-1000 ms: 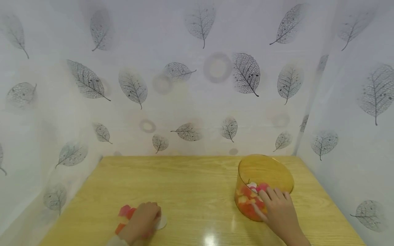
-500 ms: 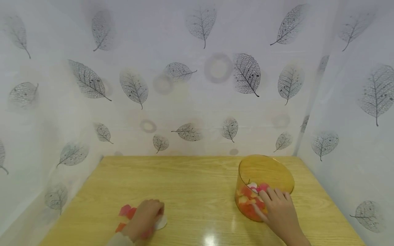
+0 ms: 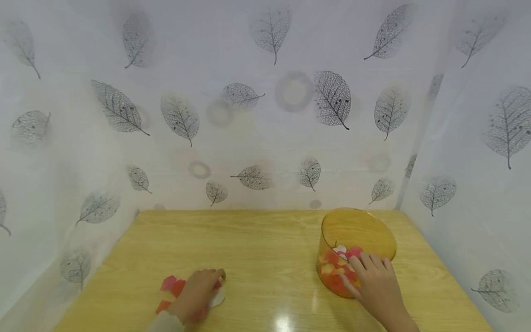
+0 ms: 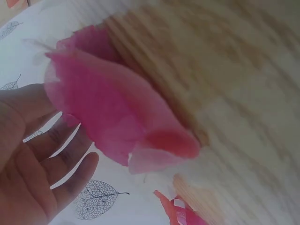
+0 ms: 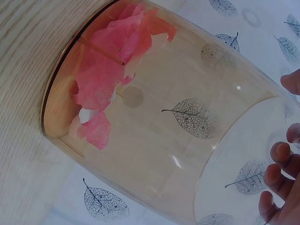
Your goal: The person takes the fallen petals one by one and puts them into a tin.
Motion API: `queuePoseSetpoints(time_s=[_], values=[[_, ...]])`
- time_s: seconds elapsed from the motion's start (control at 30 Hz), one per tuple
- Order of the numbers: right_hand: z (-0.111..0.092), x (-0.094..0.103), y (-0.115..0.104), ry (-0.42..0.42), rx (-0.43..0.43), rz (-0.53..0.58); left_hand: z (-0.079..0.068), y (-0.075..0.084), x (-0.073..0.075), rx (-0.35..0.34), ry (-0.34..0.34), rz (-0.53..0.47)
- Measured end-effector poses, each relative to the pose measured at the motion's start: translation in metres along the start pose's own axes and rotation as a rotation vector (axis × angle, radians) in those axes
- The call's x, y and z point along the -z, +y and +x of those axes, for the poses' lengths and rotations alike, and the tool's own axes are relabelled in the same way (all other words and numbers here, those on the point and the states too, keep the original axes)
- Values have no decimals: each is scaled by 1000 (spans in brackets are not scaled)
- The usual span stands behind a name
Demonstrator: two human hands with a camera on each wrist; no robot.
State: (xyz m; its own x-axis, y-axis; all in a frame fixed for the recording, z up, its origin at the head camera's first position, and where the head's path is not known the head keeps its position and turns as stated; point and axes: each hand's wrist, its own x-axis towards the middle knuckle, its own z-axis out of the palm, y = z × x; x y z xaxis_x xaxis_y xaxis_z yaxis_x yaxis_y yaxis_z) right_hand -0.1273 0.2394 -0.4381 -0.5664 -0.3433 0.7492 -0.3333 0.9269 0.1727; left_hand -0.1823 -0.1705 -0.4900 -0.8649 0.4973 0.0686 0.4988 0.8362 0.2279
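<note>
Several artificial flower petals in pink, orange-red and white lie on the table at the left. My left hand is over this group and partly covers it. In the left wrist view its fingers are loosely extended beside a large pink petal; one fingertip passes behind that petal, so contact cannot be told. A clear amber container stands at the right, with pink and white petals at its bottom. My right hand is beside its near rim, fingers spread, holding nothing.
The light wooden table meets a pale curtain printed with grey leaves at the back and both sides. A thin brown stick shows among the petals inside the container.
My left hand has shifted slightly right over the petals, and its fingers reach a little further out. The right hand and the container have stayed in place.
</note>
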Motion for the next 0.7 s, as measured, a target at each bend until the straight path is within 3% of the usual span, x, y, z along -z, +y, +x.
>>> queuePoseSetpoints(time_s=[0.37, 0.7], values=[[2, 0, 2, 25, 16, 4, 1, -1, 5, -31, 68, 21], [1, 1, 1, 8, 7, 7, 2, -3, 1, 14, -1, 9]])
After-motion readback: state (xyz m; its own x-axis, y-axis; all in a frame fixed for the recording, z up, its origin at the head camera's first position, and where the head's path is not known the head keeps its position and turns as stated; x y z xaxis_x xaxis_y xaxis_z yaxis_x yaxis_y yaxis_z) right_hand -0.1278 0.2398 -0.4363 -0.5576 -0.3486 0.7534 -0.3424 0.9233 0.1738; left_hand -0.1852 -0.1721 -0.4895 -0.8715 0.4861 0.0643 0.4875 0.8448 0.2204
